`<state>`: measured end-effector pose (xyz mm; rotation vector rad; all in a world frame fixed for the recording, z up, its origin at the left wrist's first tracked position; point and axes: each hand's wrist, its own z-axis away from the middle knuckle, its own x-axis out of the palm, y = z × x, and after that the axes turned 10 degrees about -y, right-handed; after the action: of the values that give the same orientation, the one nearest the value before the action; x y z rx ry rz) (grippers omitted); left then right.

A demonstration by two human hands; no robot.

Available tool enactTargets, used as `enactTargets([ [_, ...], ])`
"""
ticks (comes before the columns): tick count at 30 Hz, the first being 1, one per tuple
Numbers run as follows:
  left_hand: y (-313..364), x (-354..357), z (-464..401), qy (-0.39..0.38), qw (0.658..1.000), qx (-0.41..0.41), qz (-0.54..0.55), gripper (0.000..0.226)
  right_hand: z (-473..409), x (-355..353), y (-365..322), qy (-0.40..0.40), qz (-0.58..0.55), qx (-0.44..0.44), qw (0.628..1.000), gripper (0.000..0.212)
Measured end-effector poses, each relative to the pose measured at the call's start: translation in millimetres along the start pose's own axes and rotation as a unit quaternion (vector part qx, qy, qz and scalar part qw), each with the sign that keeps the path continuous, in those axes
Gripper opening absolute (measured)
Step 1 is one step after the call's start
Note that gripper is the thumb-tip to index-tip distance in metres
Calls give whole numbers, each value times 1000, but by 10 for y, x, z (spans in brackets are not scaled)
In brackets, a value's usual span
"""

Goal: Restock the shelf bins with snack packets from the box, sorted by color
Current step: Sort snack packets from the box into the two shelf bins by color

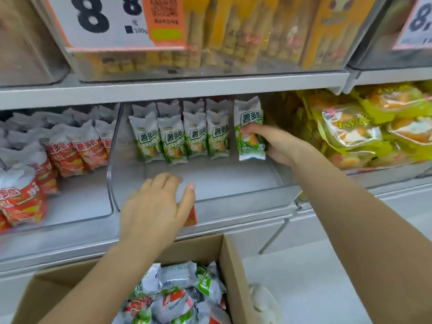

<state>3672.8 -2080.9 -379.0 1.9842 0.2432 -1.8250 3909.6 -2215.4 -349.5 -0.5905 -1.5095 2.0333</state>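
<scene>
My right hand (273,146) grips a green snack packet (249,127) and holds it upright at the right end of a row of green packets (177,139) inside the clear middle bin (210,181). My left hand (156,206) hovers with fingers relaxed over the bin's front edge and holds nothing. The left bin (77,206) holds red packets (67,155). Below, the cardboard box (231,265) contains mixed red and green packets (177,293).
A bin of yellow snack bags (355,129) stands to the right of the middle bin. The shelf above carries clear bins of yellow boxes (245,33) and price signs (105,19). White floor shows at the lower right.
</scene>
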Motion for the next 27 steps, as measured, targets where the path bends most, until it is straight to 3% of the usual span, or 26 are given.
enactTargets([
  [2,-3,26,-7,24,1000,4,0,59,-189,4,-45,7,-23,-11,1000,17],
  [5,-4,56,-19,29,999,8,-9,54,-432,4,-97,6,-45,-23,999,11],
  [9,0,44,-6,42,998,20,-37,51,-629,-37,-39,0,-64,-24,998,33],
  [13,27,38,-5,53,997,18,-48,51,-691,-78,50,-34,-80,-12,996,35],
  [21,41,18,15,62,997,16,-41,50,-721,-93,141,53,104,40,992,48],
  [25,58,3,16,76,996,12,-47,48,-655,-73,118,63,152,48,985,33],
  [27,58,6,16,76,996,10,-53,49,-643,-70,128,79,177,52,980,37],
])
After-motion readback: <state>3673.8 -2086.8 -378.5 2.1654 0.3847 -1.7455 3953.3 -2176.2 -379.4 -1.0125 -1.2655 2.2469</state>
